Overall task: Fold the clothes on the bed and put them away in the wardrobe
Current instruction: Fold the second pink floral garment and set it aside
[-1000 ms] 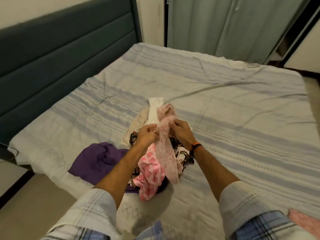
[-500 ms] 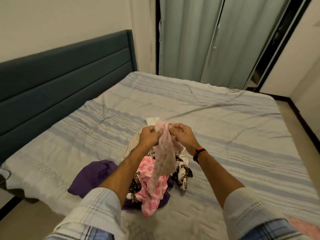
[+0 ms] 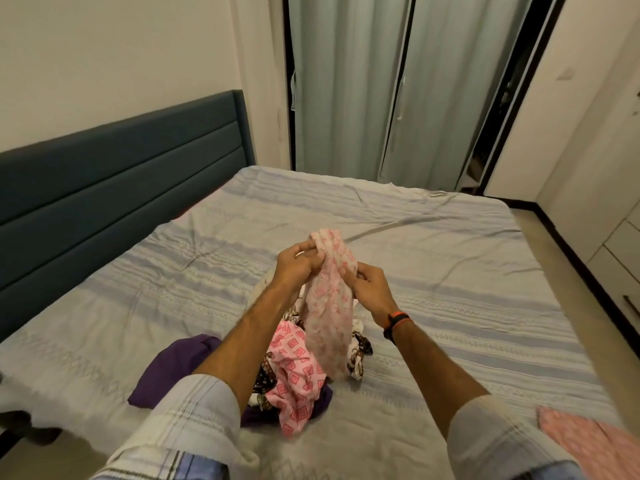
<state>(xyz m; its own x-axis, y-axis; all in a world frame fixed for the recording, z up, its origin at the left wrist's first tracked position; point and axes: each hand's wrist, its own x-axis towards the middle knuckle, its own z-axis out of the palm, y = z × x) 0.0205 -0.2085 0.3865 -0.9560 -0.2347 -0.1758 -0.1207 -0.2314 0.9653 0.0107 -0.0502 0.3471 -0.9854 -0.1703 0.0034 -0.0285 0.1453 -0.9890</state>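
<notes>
Mid-frame above the bed [image 3: 433,258]: both hands, left hand [image 3: 298,268] and right hand [image 3: 369,289], pinching pale pink garment [image 3: 327,306] by its top edge. Thin, limp, featherweight probably; best held at corners.

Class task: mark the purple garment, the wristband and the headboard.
purple garment [image 3: 166,370], head view, its bunched middle.
wristband [image 3: 395,322], head view, band across right wrist.
headboard [image 3: 121,174], head view, middle padded panel.

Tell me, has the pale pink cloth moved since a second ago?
Yes. Both hands have lifted the pale pink cloth higher off the pile; its lower end now hangs near the pile's middle instead of reaching its near edge.
</notes>
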